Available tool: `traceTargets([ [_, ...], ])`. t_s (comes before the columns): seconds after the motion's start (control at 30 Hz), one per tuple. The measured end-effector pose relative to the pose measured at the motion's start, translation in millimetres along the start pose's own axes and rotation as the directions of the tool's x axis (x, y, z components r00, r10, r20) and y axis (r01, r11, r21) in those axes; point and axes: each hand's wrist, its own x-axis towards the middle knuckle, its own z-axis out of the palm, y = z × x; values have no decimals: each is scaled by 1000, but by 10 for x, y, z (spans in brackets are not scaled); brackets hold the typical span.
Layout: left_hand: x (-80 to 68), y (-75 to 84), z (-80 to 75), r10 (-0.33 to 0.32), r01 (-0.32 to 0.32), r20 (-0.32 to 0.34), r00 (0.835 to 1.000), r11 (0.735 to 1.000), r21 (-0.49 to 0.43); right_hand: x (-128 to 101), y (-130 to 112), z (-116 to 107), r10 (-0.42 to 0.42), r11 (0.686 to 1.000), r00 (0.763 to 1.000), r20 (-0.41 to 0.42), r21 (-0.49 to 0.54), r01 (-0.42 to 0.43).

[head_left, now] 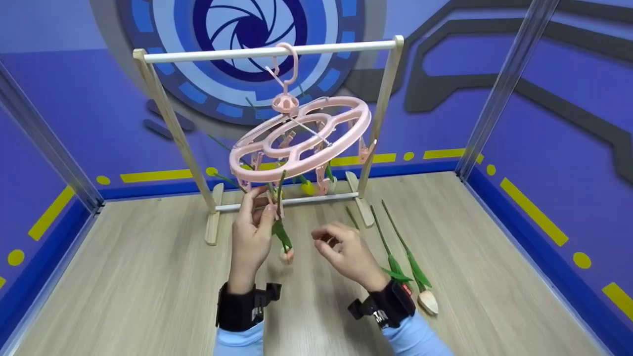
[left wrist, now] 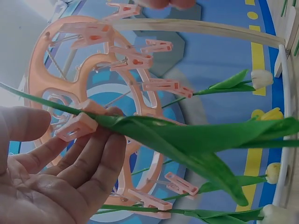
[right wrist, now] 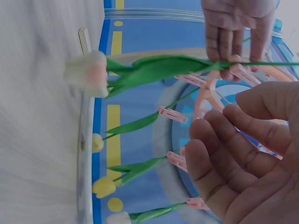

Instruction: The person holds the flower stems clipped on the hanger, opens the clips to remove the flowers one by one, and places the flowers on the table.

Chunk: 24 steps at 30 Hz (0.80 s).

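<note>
A pink round clip hanger (head_left: 267,175) hangs tilted from the rod. Beneath its lower side, a pink clip (left wrist: 77,127) is clamped across the stem of a pinkish-white tulip (right wrist: 86,74), whose flower points down. My left hand (head_left: 252,232) is at that clip, with fingers against its far side and thumb (left wrist: 28,123) standing apart from it. To the right, my right hand (head_left: 346,249) hovers with loosely bent fingers and holds nothing. Other tulips hang flower-down from further clips, among them a yellow tulip (right wrist: 103,186) and a white tulip (left wrist: 261,79).
A wooden stand with a white top rod (head_left: 198,56) carries the hanger. On the table (head_left: 148,287), right of my right hand, lie several tulips, including one with a cream flower (head_left: 428,301); my right wrist partly covers them. Blue patterned walls (head_left: 559,148) enclose the table.
</note>
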Motion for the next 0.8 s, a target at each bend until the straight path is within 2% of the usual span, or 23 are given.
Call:
traceTargets([
  [0.2, -27, 46, 39, 23, -23, 40, 999, 1000, 5, 88, -21, 60, -13, 999, 1000, -16, 30, 13],
  [0.37, -29, 62, 76, 44, -42, 77, 996, 998, -36, 197, -9, 97, -7, 998, 1000, -26, 59, 9],
  [0.57, -30, 47, 118, 40, -34, 96, 995, 997, -64, 326, 15, 169, 50, 991, 999, -9, 122, -48],
  [0.8, -44, 92, 152, 56, -49, 108, 993, 997, -65, 354, 3, 203, 92, 985, 996, -5, 150, -90],
])
